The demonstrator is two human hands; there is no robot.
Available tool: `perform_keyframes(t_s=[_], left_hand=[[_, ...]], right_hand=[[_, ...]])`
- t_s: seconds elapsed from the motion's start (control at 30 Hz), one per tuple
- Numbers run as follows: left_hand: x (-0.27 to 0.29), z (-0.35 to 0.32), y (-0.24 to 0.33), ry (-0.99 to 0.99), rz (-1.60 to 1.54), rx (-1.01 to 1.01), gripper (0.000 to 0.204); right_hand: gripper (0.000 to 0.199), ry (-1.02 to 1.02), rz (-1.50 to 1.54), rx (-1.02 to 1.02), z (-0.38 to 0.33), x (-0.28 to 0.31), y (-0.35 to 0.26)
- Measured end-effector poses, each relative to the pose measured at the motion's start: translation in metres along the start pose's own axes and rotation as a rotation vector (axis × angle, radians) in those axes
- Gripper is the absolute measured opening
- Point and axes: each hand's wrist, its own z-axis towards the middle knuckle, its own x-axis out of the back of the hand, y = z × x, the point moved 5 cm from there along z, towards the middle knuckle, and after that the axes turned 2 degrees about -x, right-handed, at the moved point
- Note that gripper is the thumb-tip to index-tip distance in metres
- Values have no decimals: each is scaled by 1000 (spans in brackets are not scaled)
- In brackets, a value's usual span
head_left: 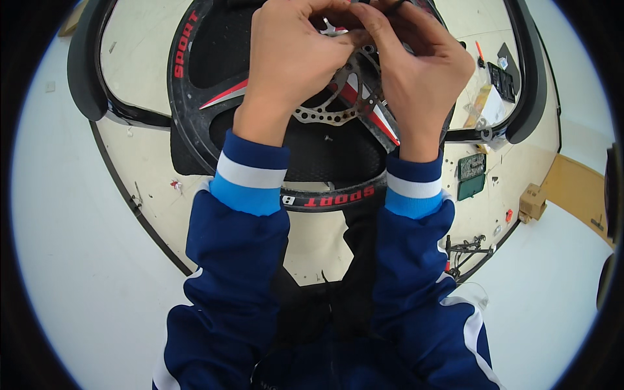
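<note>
Your workspace: a round pale table on a light floor.

You look down on a cream tabletop [162,195] with a dark rim, scuffed and dotted with small bits. Around it lies a smooth white floor [78,273], evenly lit. At your right, a tan wooden board [582,185] and a small cardboard box [533,201] sit beyond the table's edge.

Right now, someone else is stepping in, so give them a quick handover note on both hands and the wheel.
Left hand: over the hub of the black wheel, fingers curled at the brake disc.
Right hand: beside it, pinching something small at the hub; what it is stays hidden.
The wheel lies flat on the black mat on the table.
Disc sits on the hub; fastening cannot be judged.
</note>
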Motion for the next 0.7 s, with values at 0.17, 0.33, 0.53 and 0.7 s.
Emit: perform_keyframes(t_s=[0.17, 0.33, 0.53, 0.7], left_hand=[[-5, 9, 17, 2, -200, 259, 27], [0, 12, 5, -106, -166, 213, 22], [17, 7, -4, -69, -101, 244, 18], [19, 2, -5, -160, -83, 144, 22]], right_hand=[[18, -25, 63, -73, 4, -1, 8], [23, -58, 64, -30, 7, 1, 20], [31, 112, 187, 1, 11, 8, 15], [31, -6, 240, -167, 8, -1, 14]])
